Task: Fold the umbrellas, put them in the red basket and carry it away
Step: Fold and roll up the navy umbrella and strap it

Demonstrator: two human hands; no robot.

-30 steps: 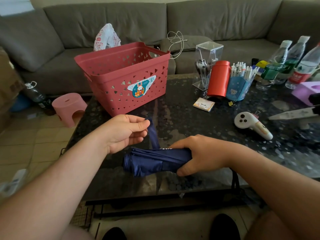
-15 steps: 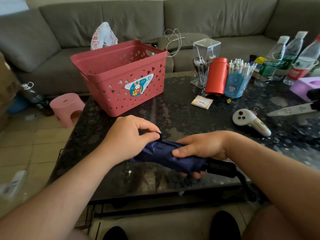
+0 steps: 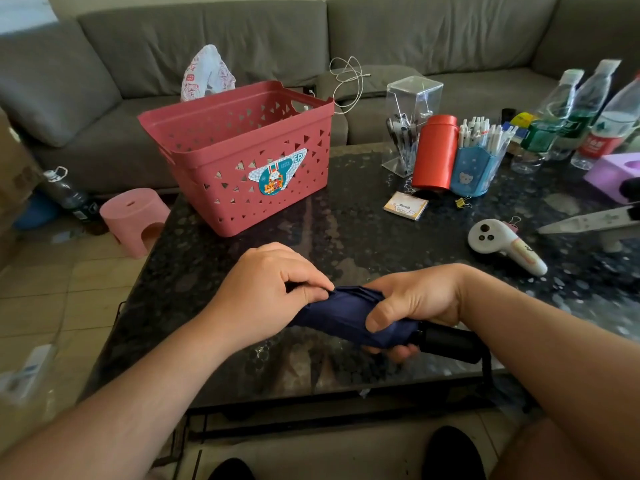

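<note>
Now your left hand (image 3: 273, 292) has closed onto the navy umbrella (image 3: 341, 315) beside your gripping right hand (image 3: 412, 301) at the table's (image 3: 346, 237) near edge, fastening it for the red basket (image 3: 242, 157).

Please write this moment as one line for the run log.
step: folding | left hand: pinches canopy | right hand: grips navy fabric folding umbrella | red perforated plastic basket: on table, no umbrella visible inside

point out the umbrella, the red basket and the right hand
umbrella (image 3: 337, 315), head view, navy canopy fabric
red basket (image 3: 221, 161), head view, front wall
right hand (image 3: 414, 301), head view, back of the hand
</note>
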